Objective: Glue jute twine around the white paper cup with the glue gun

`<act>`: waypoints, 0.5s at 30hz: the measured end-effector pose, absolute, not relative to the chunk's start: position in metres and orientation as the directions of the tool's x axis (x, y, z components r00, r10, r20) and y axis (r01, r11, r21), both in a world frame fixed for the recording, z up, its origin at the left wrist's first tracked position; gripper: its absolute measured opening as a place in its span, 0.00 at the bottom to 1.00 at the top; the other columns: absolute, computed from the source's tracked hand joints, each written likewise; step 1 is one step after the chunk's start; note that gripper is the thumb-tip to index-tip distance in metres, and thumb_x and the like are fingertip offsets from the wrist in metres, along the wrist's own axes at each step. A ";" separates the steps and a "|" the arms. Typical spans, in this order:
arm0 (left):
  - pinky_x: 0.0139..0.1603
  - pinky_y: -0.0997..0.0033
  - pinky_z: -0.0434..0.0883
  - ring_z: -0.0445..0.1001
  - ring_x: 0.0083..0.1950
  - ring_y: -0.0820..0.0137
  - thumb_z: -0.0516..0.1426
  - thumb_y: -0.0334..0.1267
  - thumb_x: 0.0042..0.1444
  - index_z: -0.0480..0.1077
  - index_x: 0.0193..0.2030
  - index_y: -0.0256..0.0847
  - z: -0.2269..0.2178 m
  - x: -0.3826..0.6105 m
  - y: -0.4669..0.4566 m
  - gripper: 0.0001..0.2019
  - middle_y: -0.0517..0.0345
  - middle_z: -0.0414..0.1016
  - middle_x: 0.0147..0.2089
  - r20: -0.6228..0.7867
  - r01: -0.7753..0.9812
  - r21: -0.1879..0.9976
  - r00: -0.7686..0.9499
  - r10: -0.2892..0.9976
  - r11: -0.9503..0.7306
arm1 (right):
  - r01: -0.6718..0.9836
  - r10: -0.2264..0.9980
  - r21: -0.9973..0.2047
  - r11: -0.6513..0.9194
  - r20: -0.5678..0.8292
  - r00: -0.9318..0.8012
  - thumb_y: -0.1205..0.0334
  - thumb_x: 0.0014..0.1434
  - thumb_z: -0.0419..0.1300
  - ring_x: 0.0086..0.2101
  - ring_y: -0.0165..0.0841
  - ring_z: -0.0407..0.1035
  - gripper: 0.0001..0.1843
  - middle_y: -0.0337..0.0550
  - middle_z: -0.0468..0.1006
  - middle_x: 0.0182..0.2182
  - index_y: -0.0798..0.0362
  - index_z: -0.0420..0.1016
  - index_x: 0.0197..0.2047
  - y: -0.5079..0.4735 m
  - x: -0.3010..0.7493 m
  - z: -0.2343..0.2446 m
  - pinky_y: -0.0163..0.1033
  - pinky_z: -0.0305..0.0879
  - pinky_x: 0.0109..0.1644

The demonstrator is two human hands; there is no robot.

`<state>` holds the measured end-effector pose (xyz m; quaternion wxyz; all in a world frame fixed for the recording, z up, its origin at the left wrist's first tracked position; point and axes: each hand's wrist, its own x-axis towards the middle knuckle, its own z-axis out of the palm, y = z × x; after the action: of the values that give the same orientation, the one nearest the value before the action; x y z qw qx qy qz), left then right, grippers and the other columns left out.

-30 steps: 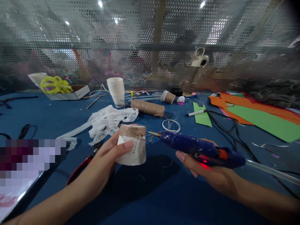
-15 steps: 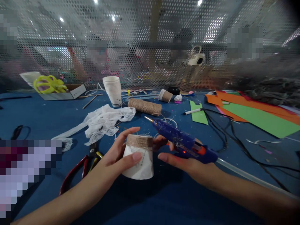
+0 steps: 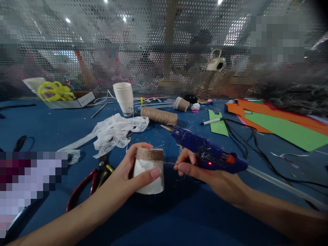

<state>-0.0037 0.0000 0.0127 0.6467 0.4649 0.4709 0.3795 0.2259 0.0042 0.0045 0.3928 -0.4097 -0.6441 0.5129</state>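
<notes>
My left hand (image 3: 128, 176) is wrapped round an upside-down white paper cup (image 3: 150, 172) with jute twine wound about its top band. My right hand (image 3: 202, 171) holds a blue hot glue gun (image 3: 207, 150), its nozzle pointing up and left, a red light glowing on its side. The thumb and forefinger of that same hand pinch a thin strand of twine (image 3: 169, 163) that runs to the cup. Both hands hover just above the blue table (image 3: 164, 218).
A twine spool (image 3: 159, 115), a stack of paper cups (image 3: 124, 98), white lace (image 3: 115, 131), red-handled pliers (image 3: 88, 181), a marker (image 3: 212, 121), black cables (image 3: 256, 150) and coloured paper sheets (image 3: 284, 126) lie around. A perforated metal screen (image 3: 164, 44) stands behind, with other people beyond it.
My right hand has drawn in to the cup with the glue gun and closed its fingertips on the twine strand. The cup has stayed in my left hand, turned slightly.
</notes>
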 end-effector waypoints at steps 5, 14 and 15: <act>0.42 0.67 0.71 0.78 0.41 0.63 0.70 0.44 0.52 0.65 0.52 0.50 0.012 -0.004 0.000 0.25 0.60 0.78 0.43 -0.251 -0.066 0.958 0.283 0.926 0.280 | 0.052 0.935 -0.998 0.035 0.015 -0.355 0.46 0.62 0.69 0.35 0.32 0.71 0.19 0.35 0.77 0.31 0.50 0.70 0.29 0.005 0.225 0.001 0.42 0.69 0.48; 0.40 0.75 0.72 0.77 0.40 0.68 0.70 0.43 0.50 0.66 0.52 0.50 0.011 -0.003 -0.002 0.25 0.63 0.79 0.42 -0.228 -0.111 0.958 0.268 0.936 0.265 | -0.007 0.940 -1.000 0.004 0.006 -0.342 0.51 0.61 0.70 0.34 0.31 0.69 0.17 0.34 0.76 0.29 0.49 0.70 0.29 0.005 0.224 -0.002 0.43 0.67 0.50; 0.40 0.75 0.72 0.77 0.40 0.69 0.70 0.43 0.50 0.66 0.52 0.50 0.011 -0.003 -0.002 0.25 0.63 0.79 0.42 -0.225 -0.111 0.959 0.268 0.937 0.262 | -0.014 0.938 -1.000 0.007 0.011 -0.346 0.51 0.61 0.70 0.34 0.31 0.69 0.17 0.34 0.76 0.29 0.49 0.70 0.29 0.005 0.223 -0.003 0.43 0.67 0.49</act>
<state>-0.0034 -0.0020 0.0110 0.6529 0.4560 0.4526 0.4012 0.2234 0.0048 -0.0030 0.4097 -0.3989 -0.5793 0.5808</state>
